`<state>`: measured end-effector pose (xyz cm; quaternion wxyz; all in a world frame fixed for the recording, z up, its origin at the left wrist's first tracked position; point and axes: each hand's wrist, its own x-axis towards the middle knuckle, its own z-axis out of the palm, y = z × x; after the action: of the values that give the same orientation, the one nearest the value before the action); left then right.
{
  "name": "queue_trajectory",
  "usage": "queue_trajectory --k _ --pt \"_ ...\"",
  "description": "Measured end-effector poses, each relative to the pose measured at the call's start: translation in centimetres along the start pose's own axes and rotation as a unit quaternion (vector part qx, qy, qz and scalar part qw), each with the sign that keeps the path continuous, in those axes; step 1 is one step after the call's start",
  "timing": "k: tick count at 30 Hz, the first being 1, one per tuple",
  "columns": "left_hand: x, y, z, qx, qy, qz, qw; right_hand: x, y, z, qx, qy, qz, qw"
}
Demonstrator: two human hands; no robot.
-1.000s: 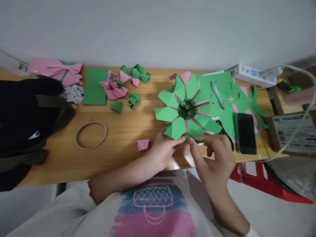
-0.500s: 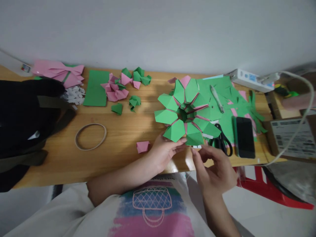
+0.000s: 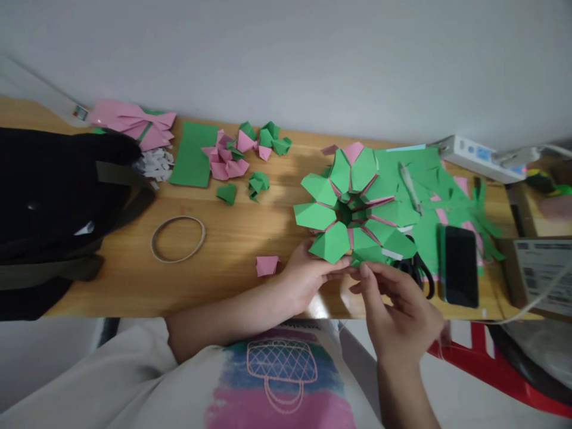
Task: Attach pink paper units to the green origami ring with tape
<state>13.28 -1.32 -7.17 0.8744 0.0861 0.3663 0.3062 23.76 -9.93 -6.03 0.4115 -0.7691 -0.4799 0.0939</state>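
Your left hand (image 3: 304, 277) held the near edge of the green-and-pink folded-paper flower (image 3: 369, 215), which sat just beyond both hands. Your right hand (image 3: 400, 313) was narrowed, thumb and index finger pinched at the flower's near green petal, beside your left fingertips. A pink folded-paper piece (image 3: 267, 266) lay just left of your left hand, and a thin pale ring (image 3: 154, 247) farther left. Black-handled scissors (image 3: 429, 280) lay just beyond your right hand, with a smartphone (image 3: 461, 265) to its right.

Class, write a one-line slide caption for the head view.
Left hand holds a paper flower while the right hand touches its near edge, a phone lying to the right.
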Motion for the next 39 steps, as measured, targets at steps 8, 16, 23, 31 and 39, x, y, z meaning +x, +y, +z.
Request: queue_trajectory --k 8,16,23,31,39 --pt "0.0 0.5 0.7 0.014 -0.004 0.005 1.0 0.0 -1.1 0.8 0.016 0.055 0.038 0.998" --pt "-0.1 0.5 0.5 0.005 -0.005 -0.002 1.0 0.6 -1.4 0.7 0.039 0.052 0.061 0.996" --pt "-0.3 0.6 0.5 0.002 -0.031 -0.011 0.999 0.9 -1.6 1.0 0.138 0.048 0.104 0.984" --pt "-0.3 0.4 0.1 0.079 0.009 0.025 0.997 0.6 -1.8 1.4 0.146 0.062 0.109 0.981" --pt "0.0 0.4 0.2 0.047 -0.033 -0.013 0.998 0.5 -1.7 1.6 0.234 0.067 0.129 0.961"
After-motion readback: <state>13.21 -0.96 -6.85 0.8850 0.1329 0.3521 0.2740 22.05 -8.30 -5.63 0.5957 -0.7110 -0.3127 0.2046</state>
